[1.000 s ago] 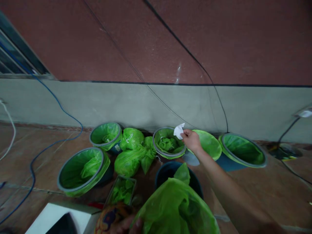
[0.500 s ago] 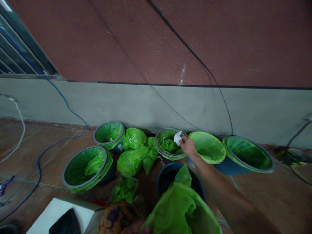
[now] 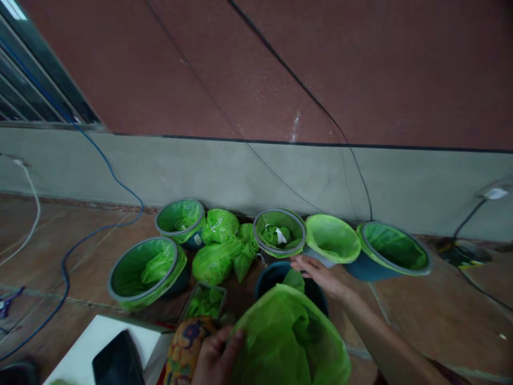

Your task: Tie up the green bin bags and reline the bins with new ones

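My left hand [image 3: 218, 350] pinches the rim of a large green plastic bag [image 3: 288, 342] whose mouth gapes toward me at the bottom of the view. Above the bag's far edge, my right hand [image 3: 316, 270] holds nothing, its fingers stretched out to the left over a dark blue bin [image 3: 264, 278]. Just beyond it stands a grey-rimmed bin lined with green plastic [image 3: 260, 247]. Inside that bin, a crumpled white piece, perhaps paper or tissue [image 3: 281, 235], rests on bunched green plastic.
Other green-lined bins stand at right [image 3: 425, 264] and left [image 3: 114, 291]. Tied green bags [image 3: 214, 264] lie between bins beside a small tray [image 3: 222, 307]. A phone [image 3: 118, 358] rests on a white box [image 3: 80, 347]. A blue cable [image 3: 66, 267] crosses the floor.
My right hand has let go of the white piece, which now lies in the grey-rimmed bin. That hand has drawn back toward me, and more of my left hand shows.
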{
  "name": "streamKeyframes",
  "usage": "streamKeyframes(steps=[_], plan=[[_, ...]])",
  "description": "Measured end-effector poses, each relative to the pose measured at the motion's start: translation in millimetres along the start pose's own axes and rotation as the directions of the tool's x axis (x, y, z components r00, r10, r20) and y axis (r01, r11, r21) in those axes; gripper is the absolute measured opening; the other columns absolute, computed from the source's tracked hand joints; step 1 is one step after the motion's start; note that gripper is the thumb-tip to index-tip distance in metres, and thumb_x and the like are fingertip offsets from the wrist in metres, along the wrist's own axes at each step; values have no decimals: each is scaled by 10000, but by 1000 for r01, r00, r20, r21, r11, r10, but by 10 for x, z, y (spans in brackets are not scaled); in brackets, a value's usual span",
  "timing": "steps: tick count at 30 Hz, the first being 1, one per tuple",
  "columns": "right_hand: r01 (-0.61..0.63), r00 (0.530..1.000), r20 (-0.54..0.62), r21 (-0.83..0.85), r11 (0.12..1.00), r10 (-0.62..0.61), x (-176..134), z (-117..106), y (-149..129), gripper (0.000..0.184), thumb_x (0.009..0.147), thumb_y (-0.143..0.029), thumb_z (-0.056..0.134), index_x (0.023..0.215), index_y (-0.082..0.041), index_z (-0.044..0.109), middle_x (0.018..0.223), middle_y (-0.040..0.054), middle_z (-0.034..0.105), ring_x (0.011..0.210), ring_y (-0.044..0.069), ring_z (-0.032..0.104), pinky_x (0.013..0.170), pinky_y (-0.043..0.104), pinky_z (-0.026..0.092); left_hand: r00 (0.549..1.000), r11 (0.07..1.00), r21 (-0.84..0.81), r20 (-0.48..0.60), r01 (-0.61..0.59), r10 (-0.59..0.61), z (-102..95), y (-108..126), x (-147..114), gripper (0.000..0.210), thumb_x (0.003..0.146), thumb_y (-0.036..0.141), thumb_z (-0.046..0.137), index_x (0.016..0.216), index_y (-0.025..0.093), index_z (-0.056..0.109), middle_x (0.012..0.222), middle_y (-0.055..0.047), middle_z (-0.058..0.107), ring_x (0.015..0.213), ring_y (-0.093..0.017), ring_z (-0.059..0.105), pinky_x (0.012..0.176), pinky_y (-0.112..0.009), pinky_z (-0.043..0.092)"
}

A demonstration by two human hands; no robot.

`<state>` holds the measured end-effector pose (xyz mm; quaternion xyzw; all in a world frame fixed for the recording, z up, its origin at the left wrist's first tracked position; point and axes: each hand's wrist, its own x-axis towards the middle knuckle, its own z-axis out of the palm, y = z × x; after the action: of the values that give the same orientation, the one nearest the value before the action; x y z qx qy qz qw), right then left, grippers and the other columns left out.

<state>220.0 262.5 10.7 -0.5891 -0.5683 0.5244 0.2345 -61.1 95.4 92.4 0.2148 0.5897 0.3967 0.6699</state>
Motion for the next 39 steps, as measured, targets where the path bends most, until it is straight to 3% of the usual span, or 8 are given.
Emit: streamKeyframes(steps=[8,12,17,22,25,29,34,39], plan=[[95,951,278,150,984,-134,-718,255,-54,676,790,-489,672,1371,-201,484,1330,124,598,1202,249,581,1047,439,445,994,995,61,78,-78,73,117,257,-85,355,666,478,785,813,159,730,743,-45,740,651,-205,675,657,-295,534],[208,969,164,-130,970,-185,-455,287,-402,766,738,-318,728,1431,-173,437,1348,169,576,1146,269,609,960,424,496,975,969,157,145,-190,167,222,342,-142,356,660,459,793,774,127,729,696,-53,726,613,-183,644,604,-265,508],[440,881,399,-498,747,-253,-447,244,-784,384,722,-45,588,1037,-195,748,1029,56,749,939,216,683,849,296,513,926,885,309,264,-348,272,227,390,-155,341,745,457,721,819,124,729,735,-58,722,629,-168,626,602,-248,485],[415,869,95,-676,609,-486,-851,-163,-1094,331,816,-55,474,956,-157,757,982,85,747,923,210,678,866,303,490,843,497,688,357,-529,403,81,231,62,288,763,306,685,1009,159,710,909,-55,736,837,-229,672,745,-299,506],[425,724,-106,-710,562,-681,-1267,-581,-1322,320,825,-74,470,957,-176,742,965,62,736,892,181,673,858,282,492,807,183,890,270,-417,526,90,113,235,255,793,203,603,1021,160,711,980,-100,731,931,-261,677,821,-323,490],[315,568,-297,-783,537,-767,-1880,-1063,-1448,283,817,-112,479,950,-169,722,912,62,721,849,186,677,825,290,507,780,38,975,151,-219,608,175,88,396,296,867,202,483,1059,138,700,1038,-157,723,944,-282,690,803,-330,492],[108,512,-460,-804,585,-725,-2353,-1392,-1097,259,786,-153,494,928,-160,710,899,71,715,763,199,678,745,312,531,773,142,967,76,-211,630,220,180,541,266,863,255,494,916,145,730,832,-136,736,842,-287,705,739,-336,504],[95,501,-470,-805,586,-727,-2677,-1550,-909,270,793,-162,479,920,-186,715,977,75,729,878,220,695,829,346,541,832,661,626,-34,-415,554,283,496,608,216,770,232,592,914,148,729,656,-42,684,563,-191,659,551,-273,499]])
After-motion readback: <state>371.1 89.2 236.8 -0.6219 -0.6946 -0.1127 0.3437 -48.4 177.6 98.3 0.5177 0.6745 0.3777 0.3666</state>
